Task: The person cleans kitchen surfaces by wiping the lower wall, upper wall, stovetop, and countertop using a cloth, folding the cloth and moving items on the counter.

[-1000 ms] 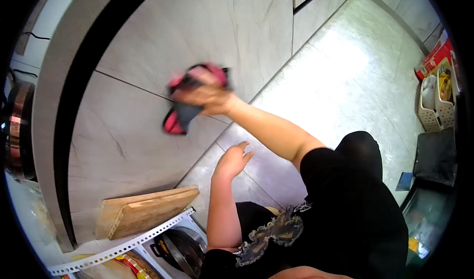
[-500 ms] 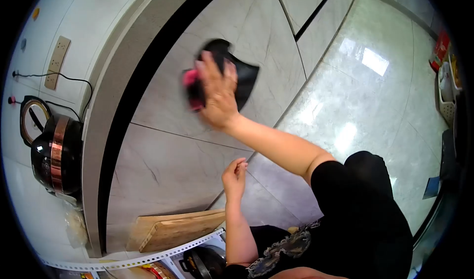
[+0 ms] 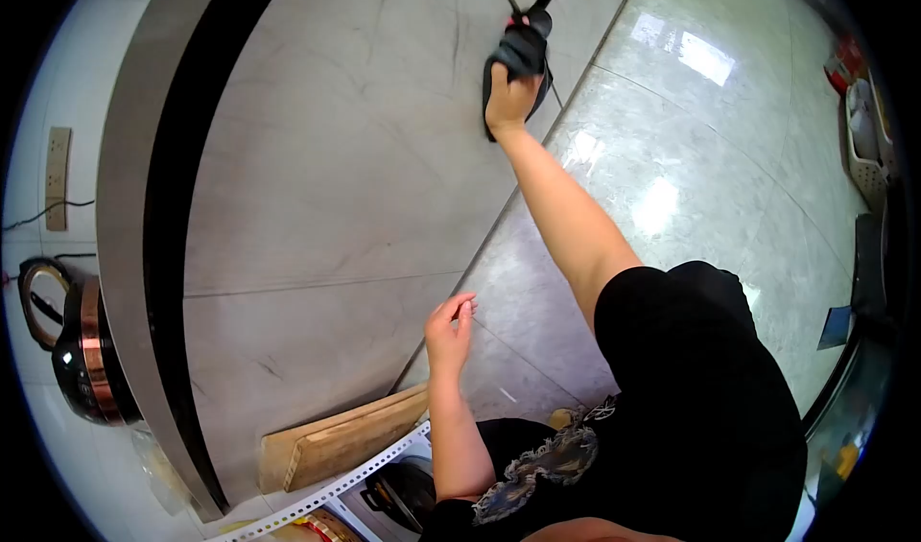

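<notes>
My right hand (image 3: 514, 99) is closed on a black cloth (image 3: 523, 51) with a bit of pink at its upper edge. It presses the cloth against the grey marbled cabinet front (image 3: 355, 158), near the panel's right edge, beside a dark seam. Part of the cloth is hidden under my fingers. Lower down, my left hand (image 3: 449, 329) hangs in front of the lower panel with its fingers curled in toward the thumb. Nothing shows in it, and it touches nothing.
Two wooden boards (image 3: 350, 436) lean against the cabinet beside a white perforated rack (image 3: 336, 489) holding a dark pot (image 3: 403, 494). A black and copper cooker (image 3: 91, 360) stands on the counter at left. A white basket (image 3: 866, 173) sits far right across the glossy floor (image 3: 691, 158).
My right hand has moved the cloth up and right across the panel, toward its right edge. The view has shifted, and my left hand stays nearly in place, curled.
</notes>
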`<state>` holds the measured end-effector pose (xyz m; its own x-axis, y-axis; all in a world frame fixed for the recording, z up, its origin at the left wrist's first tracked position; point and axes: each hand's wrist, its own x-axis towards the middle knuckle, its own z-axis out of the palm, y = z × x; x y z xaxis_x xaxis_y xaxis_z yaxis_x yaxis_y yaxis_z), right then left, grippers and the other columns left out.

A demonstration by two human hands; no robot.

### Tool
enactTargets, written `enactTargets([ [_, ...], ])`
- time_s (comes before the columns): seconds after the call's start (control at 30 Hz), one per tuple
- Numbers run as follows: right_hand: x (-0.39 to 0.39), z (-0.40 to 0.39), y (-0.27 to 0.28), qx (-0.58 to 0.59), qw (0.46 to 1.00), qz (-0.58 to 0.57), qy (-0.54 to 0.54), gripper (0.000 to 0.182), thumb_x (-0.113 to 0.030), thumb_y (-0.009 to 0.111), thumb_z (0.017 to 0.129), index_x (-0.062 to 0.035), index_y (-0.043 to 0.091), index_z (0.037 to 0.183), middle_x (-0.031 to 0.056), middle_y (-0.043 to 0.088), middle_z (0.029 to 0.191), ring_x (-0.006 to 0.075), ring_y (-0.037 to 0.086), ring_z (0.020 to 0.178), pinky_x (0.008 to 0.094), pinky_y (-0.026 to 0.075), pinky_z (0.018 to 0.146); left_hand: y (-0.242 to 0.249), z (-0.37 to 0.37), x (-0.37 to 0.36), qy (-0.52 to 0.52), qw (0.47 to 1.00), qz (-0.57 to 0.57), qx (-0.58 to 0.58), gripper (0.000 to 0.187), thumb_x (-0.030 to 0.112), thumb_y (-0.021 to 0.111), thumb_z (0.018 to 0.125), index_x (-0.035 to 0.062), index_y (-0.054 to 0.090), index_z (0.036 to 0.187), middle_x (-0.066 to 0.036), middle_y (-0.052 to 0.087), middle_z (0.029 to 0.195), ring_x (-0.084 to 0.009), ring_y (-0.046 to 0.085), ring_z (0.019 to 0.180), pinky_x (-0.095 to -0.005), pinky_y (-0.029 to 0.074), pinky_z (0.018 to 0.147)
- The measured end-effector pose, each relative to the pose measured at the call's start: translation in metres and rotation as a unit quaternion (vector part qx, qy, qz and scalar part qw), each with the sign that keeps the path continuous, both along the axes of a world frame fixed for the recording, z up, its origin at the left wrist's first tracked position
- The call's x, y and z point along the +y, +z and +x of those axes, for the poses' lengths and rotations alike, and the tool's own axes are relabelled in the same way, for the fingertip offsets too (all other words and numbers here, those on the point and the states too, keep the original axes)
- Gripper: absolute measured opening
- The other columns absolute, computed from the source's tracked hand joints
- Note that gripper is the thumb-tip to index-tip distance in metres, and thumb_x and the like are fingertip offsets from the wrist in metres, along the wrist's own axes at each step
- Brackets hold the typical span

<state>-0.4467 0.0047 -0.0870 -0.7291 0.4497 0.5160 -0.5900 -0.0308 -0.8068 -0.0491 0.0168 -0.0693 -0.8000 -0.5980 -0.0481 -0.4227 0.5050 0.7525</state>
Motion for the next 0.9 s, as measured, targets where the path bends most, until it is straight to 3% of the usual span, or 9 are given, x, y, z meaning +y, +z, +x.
enactTargets([
  [0.1, -0.008, 0.003, -0.071, -0.162, 0.986, -0.02, 0.039, 0.038, -0.026, 0.058, 0.094, -0.0021, 0.067, 0.121, 0.0169, 0.064, 0.136, 0.0402, 0.054, 0.123, 0.0441, 0.036, 0.111, -0.01, 0.001, -0.002, -0.023, 0.999, -0.022, -0.028, 0.016, 0.006, 0.062, 0.099, -0.0002, 0.073, 0.108, -0.011, 0.075, 0.093, -0.0169, 0.073, 0.083, -0.0294, 0.057, 0.078],
  [0.23, -0.016, 0.02, -0.12, -0.288, 0.949, -0.124, -0.018, 0.052, -0.04, 0.054, 0.095, 0.0056, 0.068, 0.117, 0.0248, 0.065, 0.129, 0.0431, 0.055, 0.121, 0.047, 0.039, 0.107, -0.003, -0.009, 0.01, -0.02, 1.0, -0.009, -0.015, 0.016, 0.006, 0.062, 0.099, -0.0004, 0.073, 0.107, -0.011, 0.075, 0.091, -0.0175, 0.073, 0.082, -0.0296, 0.057, 0.077],
  [0.3, -0.018, 0.032, -0.134, -0.45, 0.883, -0.135, 0.022, 0.057, -0.039, 0.058, 0.093, 0.0105, 0.064, 0.12, 0.0283, 0.065, 0.129, 0.0417, 0.059, 0.122, 0.0438, 0.041, 0.107, 0.0, -0.011, 0.013, -0.026, 0.998, -0.044, -0.029, 0.016, 0.006, 0.062, 0.099, -0.0001, 0.073, 0.108, -0.011, 0.075, 0.092, -0.0188, 0.073, 0.083, -0.0309, 0.057, 0.079],
  [0.43, -0.03, 0.061, -0.144, -0.534, 0.832, -0.15, -0.015, 0.066, -0.049, 0.054, 0.094, 0.0107, 0.064, 0.119, 0.031, 0.062, 0.13, 0.0448, 0.059, 0.119, 0.0491, 0.042, 0.105, 0.028, -0.028, 0.024, -0.018, 0.993, -0.114, -0.004, 0.016, 0.007, 0.063, 0.098, 0.0006, 0.073, 0.108, -0.011, 0.076, 0.093, -0.0201, 0.073, 0.086, -0.032, 0.056, 0.082],
  [0.57, -0.027, 0.097, -0.172, -0.65, 0.735, -0.13, 0.144, 0.072, -0.055, 0.049, 0.097, 0.0079, 0.06, 0.129, 0.0266, 0.063, 0.134, 0.0418, 0.062, 0.118, 0.0472, 0.047, 0.1, 0.092, -0.063, 0.035, -0.067, 0.967, -0.228, 0.088, 0.016, 0.007, 0.065, 0.095, 0.0053, 0.075, 0.107, -0.01, 0.076, 0.098, -0.0234, 0.072, 0.093, -0.0366, 0.054, 0.089],
  [0.63, -0.039, 0.122, -0.21, -0.649, 0.685, -0.276, 0.184, 0.069, -0.056, 0.05, 0.097, 0.0049, 0.061, 0.128, 0.022, 0.066, 0.128, 0.0379, 0.064, 0.115, 0.046, 0.051, 0.097, 0.134, -0.079, 0.035, -0.093, 0.938, -0.303, 0.139, 0.016, 0.007, 0.066, 0.095, 0.0066, 0.075, 0.107, -0.009, 0.076, 0.1, -0.0237, 0.072, 0.095, -0.0386, 0.054, 0.092],
  [0.7, -0.03, 0.156, -0.213, -0.612, 0.613, -0.443, 0.23, 0.063, -0.054, 0.048, 0.098, 0.0007, 0.062, 0.125, 0.0189, 0.069, 0.12, 0.0355, 0.065, 0.112, 0.0458, 0.051, 0.099, 0.185, -0.088, 0.033, -0.16, 0.873, -0.416, 0.2, 0.016, 0.007, 0.065, 0.094, 0.0091, 0.075, 0.106, -0.007, 0.076, 0.103, -0.0233, 0.072, 0.099, -0.0443, 0.051, 0.1],
  [0.83, 0.023, 0.217, -0.235, -0.628, 0.401, -0.44, 0.501, 0.055, -0.047, 0.044, 0.1, -0.0029, 0.063, 0.127, 0.0162, 0.07, 0.122, 0.0345, 0.065, 0.114, 0.0488, 0.049, 0.106, 0.308, -0.076, 0.047, -0.122, 0.748, -0.627, 0.18, 0.016, 0.013, 0.064, 0.094, 0.0107, 0.075, 0.105, -0.007, 0.075, 0.108, -0.025, 0.071, 0.105, -0.0498, 0.045, 0.108],
  [0.9, 0.062, 0.24, -0.218, -0.612, 0.397, -0.409, 0.549, 0.057, -0.045, 0.044, 0.1, -0.0026, 0.061, 0.133, 0.0164, 0.068, 0.129, 0.0341, 0.064, 0.12, 0.0489, 0.048, 0.11, 0.37, -0.066, 0.039, -0.088, 0.706, -0.678, 0.185, 0.019, 0.018, 0.062, 0.097, 0.0107, 0.074, 0.11, -0.008, 0.075, 0.108, -0.0292, 0.069, 0.109, -0.052, 0.042, 0.11],
])
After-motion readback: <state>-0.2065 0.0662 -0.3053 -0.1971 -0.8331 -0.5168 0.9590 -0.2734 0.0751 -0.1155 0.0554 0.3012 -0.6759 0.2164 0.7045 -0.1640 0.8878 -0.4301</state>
